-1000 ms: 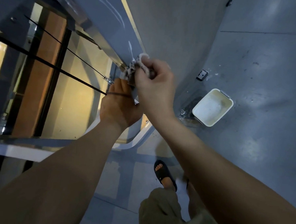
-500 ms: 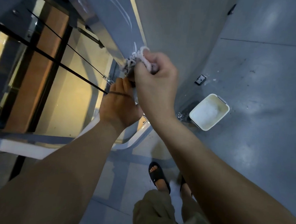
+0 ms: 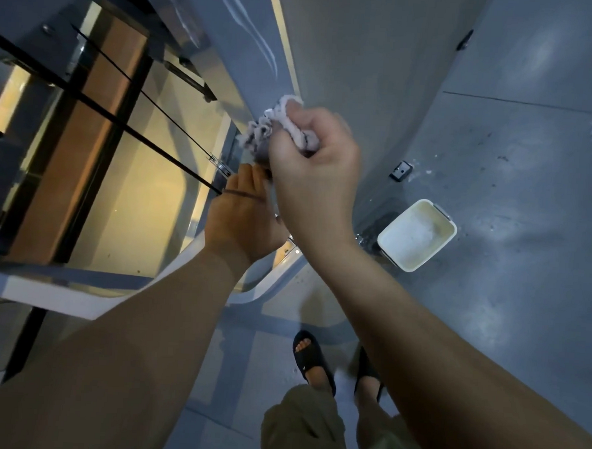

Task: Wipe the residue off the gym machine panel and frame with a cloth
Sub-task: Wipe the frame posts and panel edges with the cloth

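My right hand (image 3: 313, 170) grips a crumpled pale cloth (image 3: 279, 125) and presses it against the grey frame beam (image 3: 242, 50) of the gym machine, where white streaks of residue show higher up. Just below it, my left hand (image 3: 243, 214) rests against the frame's edge beside the clear panel (image 3: 141, 195); its fingertips are hidden behind my right hand, so what they hold is unclear. A thin black cable crosses the panel and ends at my left hand.
A white rectangular tub (image 3: 415, 235) with soapy water stands on the grey floor to the right. A small dark bracket (image 3: 400, 170) lies beyond it. My sandalled feet (image 3: 311, 360) stand below, next to the machine's white base rail (image 3: 61, 298).
My right hand has slid the cloth slightly up along the frame beam. The left hand has stayed at the frame's edge.
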### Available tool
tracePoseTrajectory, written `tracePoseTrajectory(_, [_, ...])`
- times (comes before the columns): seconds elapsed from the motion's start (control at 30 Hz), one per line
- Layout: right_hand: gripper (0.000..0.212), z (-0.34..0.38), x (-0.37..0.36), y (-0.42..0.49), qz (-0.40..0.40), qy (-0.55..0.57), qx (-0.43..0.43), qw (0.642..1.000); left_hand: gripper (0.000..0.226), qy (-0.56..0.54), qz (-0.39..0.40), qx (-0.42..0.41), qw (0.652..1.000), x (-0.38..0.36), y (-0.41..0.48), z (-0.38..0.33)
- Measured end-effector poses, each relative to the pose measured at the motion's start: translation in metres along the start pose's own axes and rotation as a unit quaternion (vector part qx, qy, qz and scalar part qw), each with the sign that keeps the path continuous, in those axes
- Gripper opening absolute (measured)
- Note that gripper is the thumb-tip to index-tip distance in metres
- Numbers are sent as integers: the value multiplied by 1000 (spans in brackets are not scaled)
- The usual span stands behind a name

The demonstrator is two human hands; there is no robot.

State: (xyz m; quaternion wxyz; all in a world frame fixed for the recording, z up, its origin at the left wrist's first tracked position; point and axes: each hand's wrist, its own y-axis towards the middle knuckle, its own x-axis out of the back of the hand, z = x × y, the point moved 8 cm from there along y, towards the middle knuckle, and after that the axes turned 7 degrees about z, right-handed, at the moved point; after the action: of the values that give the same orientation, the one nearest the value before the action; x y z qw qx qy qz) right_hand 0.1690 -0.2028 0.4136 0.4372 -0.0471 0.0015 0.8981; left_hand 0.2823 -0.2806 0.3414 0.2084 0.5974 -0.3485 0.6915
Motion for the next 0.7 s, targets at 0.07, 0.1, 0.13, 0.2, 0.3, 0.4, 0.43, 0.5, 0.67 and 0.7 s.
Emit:
tracePoseTrajectory(0.07, [8,0,2,-2,10,-37,38,999,77,17,22,20,999,-6,3,4])
tracePoseTrajectory(0.1, [7,-1,3,-3,14,-57,44,997,76,11,23,24,999,-7,5,5])
tracePoseTrajectory(0.13, [9,-1,4,-3,16,-78,50,996,75,6,30,24,999,-12,7,6])
tracePoseTrajectory(0.2, [8,9,3,-1,14,-115,100,988,76,15,46,12,999,-22,10,8])
tracePoseTrajectory(0.3, [10,20,0,-2,31,-179,206,962,71,-19,25,24,999,-16,8,10])
tracePoseTrajectory(0.4, [14,19,0,-2,48,-226,236,944,70,-43,-3,24,999,-3,1,7])
tracePoseTrajectory(0.43, [15,22,0,0,48,-226,236,944,69,-42,-7,20,999,-1,0,6])
tracePoseTrajectory(0.5, [20,29,-2,2,53,-221,260,938,65,-46,-5,21,999,-1,1,7])
tracePoseTrajectory(0.67, [21,35,-4,0,84,-274,325,901,61,-45,-4,28,999,3,0,6])
tracePoseTrajectory(0.7, [17,40,-4,2,79,-271,323,903,63,-46,-3,24,999,2,0,6])
